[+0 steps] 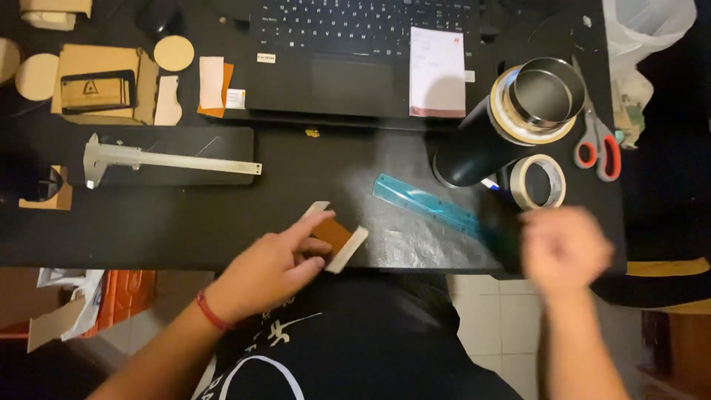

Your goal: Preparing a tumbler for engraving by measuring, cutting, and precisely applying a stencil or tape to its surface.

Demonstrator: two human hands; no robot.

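Observation:
My left hand (270,267) rests at the near edge of the black desk (148,222), its fingertips pressing on a small brown piece with white strips at its ends (337,235). My right hand (566,248) is blurred, curled into a loose fist over the desk's near right corner, and I cannot see anything in it. A translucent blue ruler (426,206) lies diagonally between the two hands. A roll of tape (538,181) sits just beyond the right hand.
A black tumbler with a steel rim (511,122) stands at the right, red-handled scissors (598,144) beside it. A metal caliper (159,158) lies at the left. A laptop (355,52) with a paper slip, wooden discs and cardboard pieces line the back.

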